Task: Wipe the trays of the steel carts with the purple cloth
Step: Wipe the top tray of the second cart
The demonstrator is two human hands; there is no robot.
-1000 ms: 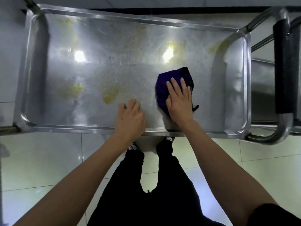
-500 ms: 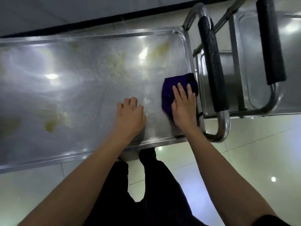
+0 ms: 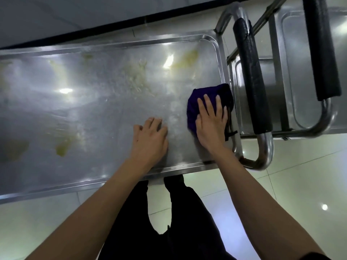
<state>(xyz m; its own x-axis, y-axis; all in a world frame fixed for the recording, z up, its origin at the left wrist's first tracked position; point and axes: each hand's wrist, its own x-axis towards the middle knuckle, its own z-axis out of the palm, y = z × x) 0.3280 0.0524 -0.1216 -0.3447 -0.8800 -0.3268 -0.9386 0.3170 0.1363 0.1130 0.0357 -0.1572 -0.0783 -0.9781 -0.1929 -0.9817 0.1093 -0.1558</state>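
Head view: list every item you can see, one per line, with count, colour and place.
steel cart tray: 1, silver, fills the left and centre, smeared.
yellowish stains: several, yellow-green, scattered over the tray, mostly left and far side.
purple cloth: 1, dark purple, on the tray by its right rim.
padded cart handles: 2, black on steel tube, right of the tray.
second steel cart: 1, silver, far right.
tiled floor: pale, below the carts.
left hand: 1, bare, flat on the tray.
right hand: 1, bare, pressing on the cloth.
legs: 2, in black trousers, bottom centre.
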